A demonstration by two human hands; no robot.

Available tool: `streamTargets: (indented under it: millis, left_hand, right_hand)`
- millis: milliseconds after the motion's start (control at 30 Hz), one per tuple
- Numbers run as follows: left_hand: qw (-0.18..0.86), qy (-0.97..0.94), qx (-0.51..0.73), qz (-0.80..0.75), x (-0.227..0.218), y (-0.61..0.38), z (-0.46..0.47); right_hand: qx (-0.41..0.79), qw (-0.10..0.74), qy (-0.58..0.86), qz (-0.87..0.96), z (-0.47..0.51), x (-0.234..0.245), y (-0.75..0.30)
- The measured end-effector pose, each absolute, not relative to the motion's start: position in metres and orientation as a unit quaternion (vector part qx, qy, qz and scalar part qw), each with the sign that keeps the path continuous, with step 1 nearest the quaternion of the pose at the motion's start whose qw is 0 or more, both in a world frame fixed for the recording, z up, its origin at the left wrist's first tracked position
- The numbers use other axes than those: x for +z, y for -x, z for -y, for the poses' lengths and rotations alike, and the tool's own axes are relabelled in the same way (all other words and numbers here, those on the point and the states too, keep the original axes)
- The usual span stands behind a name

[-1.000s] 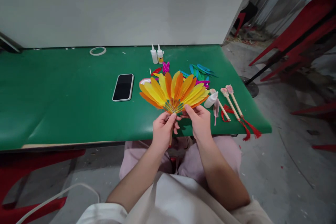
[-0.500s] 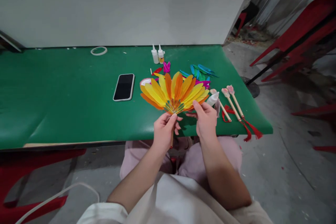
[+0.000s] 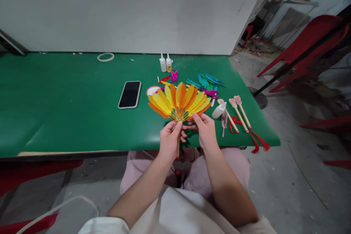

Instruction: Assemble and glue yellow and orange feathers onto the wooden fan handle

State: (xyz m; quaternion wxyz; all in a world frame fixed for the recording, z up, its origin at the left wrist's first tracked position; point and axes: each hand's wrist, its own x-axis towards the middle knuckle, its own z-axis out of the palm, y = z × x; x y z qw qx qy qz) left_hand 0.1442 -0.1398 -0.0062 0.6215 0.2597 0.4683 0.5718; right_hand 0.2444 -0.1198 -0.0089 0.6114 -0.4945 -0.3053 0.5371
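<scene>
A fan of yellow and orange feathers (image 3: 179, 98) spreads out above the near edge of the green table. My left hand (image 3: 170, 139) is closed around the top of its wooden handle, just under the feather bases. My right hand (image 3: 205, 129) pinches the lower right feathers between thumb and fingers. To the right of that hand a white glue bottle (image 3: 219, 110) lies tilted, with a pale pink feather (image 3: 224, 121) beside it. Behind the fan lie loose blue and green feathers (image 3: 210, 80), magenta feathers (image 3: 174, 76) and a white round piece with a red rim (image 3: 152, 90), partly covered.
Several wooden sticks with pinkish tips (image 3: 241, 111) and red tassels (image 3: 260, 142) lie at the right. A phone (image 3: 129, 95) rests left of the fan. Two small bottles (image 3: 166, 63) stand near the wall, and a white ring (image 3: 105, 57) lies further left. Red chairs (image 3: 304, 51) and a person are beyond the table.
My right hand has moved left and inward along the fan's right side, and the feathers there look drawn in. The glue bottle and pink feather show more fully. My left hand keeps its hold.
</scene>
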Motion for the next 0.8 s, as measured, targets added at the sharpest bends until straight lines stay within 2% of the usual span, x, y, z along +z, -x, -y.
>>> streamTargets:
  millis: [800]
  left_hand:
    - [0.618,-0.308,0.548,-0.473,-0.0050,-0.1434,0.1401]
  right_hand:
    - [0.465,0.595,0.541,0.370,0.1227,-0.0137,-0.2448]
